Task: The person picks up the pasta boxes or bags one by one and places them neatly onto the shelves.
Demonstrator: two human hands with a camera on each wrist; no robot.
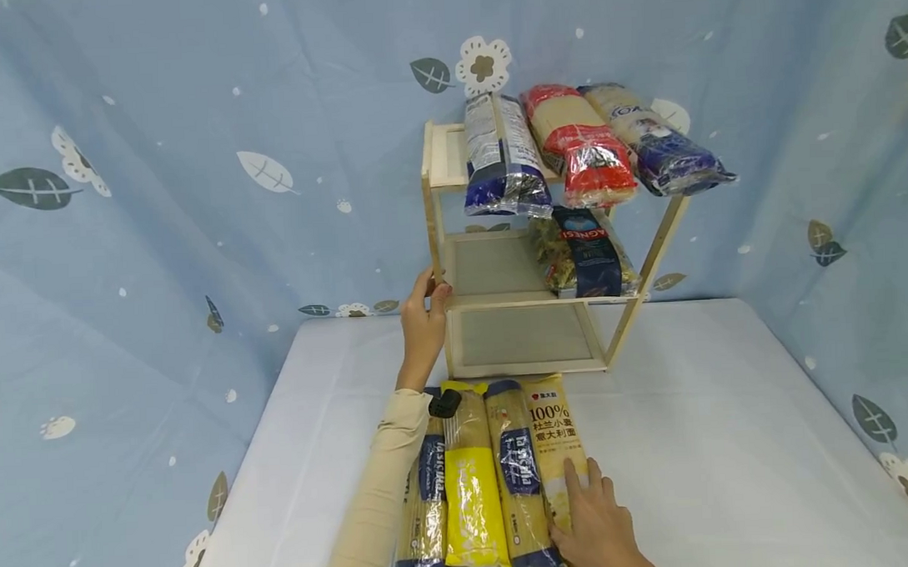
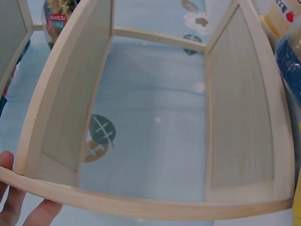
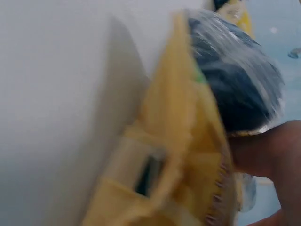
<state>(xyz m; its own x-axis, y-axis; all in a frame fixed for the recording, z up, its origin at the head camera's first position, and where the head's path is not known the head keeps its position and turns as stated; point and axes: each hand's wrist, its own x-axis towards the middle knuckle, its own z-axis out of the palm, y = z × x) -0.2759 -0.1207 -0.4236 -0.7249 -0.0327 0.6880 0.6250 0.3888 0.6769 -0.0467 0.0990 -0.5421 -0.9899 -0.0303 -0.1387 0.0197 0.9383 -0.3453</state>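
My left hand (image 1: 423,322) holds the left upright of a wooden shelf rack (image 1: 525,299) at middle-shelf height. In the left wrist view its fingers (image 2: 41,214) curl at the pale wooden frame. My right hand (image 1: 599,524) grips the lower part of a pale yellow spaghetti pack (image 1: 552,430) with Chinese print, the thumb along its left side. The right wrist view is blurred; it shows the yellow wrapper (image 3: 188,155) beside a navy pack end (image 3: 240,80). Left of it lie a navy-labelled pasta pack (image 1: 517,465), a bright yellow one (image 1: 473,491) and another navy-labelled one (image 1: 426,510).
On the rack's top lie a white-and-blue pack (image 1: 502,152), a red pasta pack (image 1: 580,146) and a blue-ended pack (image 1: 655,139), their ends overhanging the front. An Agnesi pasta bag (image 1: 586,250) lies on the middle shelf's right side. A patterned blue curtain (image 1: 196,201) surrounds the white table (image 1: 714,424).
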